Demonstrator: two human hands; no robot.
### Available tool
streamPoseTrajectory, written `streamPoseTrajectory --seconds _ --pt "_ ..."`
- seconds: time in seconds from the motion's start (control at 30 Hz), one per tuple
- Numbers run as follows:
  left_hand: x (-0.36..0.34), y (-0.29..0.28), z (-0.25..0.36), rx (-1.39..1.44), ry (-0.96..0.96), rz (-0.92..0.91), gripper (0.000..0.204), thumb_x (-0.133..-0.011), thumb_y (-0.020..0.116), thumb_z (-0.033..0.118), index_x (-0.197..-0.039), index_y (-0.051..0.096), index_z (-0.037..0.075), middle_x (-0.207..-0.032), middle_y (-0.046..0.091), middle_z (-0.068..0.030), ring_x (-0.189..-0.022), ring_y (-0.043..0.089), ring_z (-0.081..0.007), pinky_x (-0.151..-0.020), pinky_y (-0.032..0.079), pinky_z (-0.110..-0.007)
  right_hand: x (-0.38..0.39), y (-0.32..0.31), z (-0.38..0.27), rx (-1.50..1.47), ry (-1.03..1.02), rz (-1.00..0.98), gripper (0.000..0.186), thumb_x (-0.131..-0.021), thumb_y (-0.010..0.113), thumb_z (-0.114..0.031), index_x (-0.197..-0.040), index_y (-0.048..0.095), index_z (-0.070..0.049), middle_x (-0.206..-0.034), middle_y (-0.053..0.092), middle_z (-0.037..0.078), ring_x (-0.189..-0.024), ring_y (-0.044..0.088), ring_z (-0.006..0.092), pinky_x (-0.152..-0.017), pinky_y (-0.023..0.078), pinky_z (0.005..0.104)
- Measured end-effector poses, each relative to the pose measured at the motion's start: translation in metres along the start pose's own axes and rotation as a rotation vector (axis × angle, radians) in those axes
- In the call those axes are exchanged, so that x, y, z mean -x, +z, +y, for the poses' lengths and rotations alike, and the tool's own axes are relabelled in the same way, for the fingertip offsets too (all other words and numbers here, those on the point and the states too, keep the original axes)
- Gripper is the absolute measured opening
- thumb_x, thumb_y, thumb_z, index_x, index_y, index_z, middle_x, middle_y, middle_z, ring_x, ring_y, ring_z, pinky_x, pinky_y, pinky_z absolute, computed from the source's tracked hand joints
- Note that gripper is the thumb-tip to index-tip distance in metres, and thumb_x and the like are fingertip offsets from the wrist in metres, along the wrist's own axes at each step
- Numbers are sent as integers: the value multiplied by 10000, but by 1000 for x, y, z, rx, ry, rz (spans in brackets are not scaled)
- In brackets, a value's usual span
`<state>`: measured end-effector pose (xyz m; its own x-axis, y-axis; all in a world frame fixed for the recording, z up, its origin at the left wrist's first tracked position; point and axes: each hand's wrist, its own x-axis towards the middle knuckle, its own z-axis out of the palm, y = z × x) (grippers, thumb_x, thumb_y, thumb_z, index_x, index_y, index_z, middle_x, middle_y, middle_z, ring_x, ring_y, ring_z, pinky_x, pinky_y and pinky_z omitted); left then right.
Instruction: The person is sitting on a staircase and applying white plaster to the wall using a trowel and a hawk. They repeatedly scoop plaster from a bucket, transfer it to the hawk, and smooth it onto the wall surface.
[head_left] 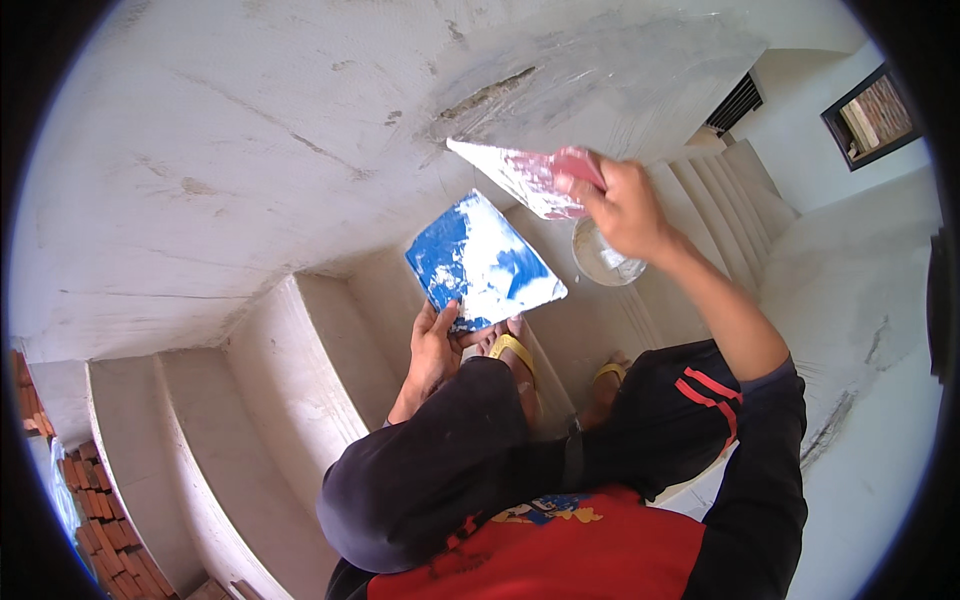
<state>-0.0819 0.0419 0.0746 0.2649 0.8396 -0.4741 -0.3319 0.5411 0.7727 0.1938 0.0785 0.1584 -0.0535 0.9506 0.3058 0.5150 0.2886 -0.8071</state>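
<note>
My left hand [436, 350] grips the near edge of a blue square plastering board [440, 248], thumb on top. White plaster [505, 265] is smeared over the board's right half. In my right hand [630, 208] is a reddish plastering trowel [520, 178], its blade coated with white paste and its tip pointing left toward the wall. The trowel hangs above and to the right of the board, apart from it. Just beyond the board and trowel, the grey wall [400, 110] has a wet-looking patch with a rough dark gouge [488, 92].
A round bucket [592, 262] with white paste stands on a step below my right hand. Concrete stairs [325, 330] run on both sides of me. Stacked bricks [105, 520] lie at the lower left. A dark-framed opening [870, 117] is in the wall at the upper right.
</note>
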Motion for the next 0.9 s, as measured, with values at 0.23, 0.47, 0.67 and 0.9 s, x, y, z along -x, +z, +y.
streamPoseTrajectory --seconds 0.23,0.47,0.67,0.9 --pt "-5 7 -4 35 19 -52 271 -940 387 54 -1191 419 -42 -1113 569 -137 -998 610 -245 -776 574 -352 69 45 12 28 -101 -48 222 -883 553 -97 -1075 611 -3 -861 669 172 -715 674 277 -593 518 318" --pt "1 12 -4 75 89 -13 267 -935 410 66 -1179 427 -42 -1098 579 -134 -965 625 -238 -735 587 -343 94 46 27 -60 -35 47 228 -876 552 -90 -1074 609 7 -854 668 185 -712 675 275 -607 528 322" --pt "3 9 -16 81 186 6 282 -935 423 71 -1194 427 -38 -1114 577 -124 -964 624 -209 -737 590 -337 132 52 45 -25 83 111 217 -887 533 -112 -1049 602 17 -729 632 202 -647 645 326 -566 493 364" --pt "1 10 -17 89 199 -22 293 -934 430 72 -1202 420 -47 -1111 574 -130 -960 623 -208 -740 592 -339 142 49 55 1 117 182 220 -898 521 -123 -1037 592 33 -722 629 192 -627 635 337 -560 486 364"
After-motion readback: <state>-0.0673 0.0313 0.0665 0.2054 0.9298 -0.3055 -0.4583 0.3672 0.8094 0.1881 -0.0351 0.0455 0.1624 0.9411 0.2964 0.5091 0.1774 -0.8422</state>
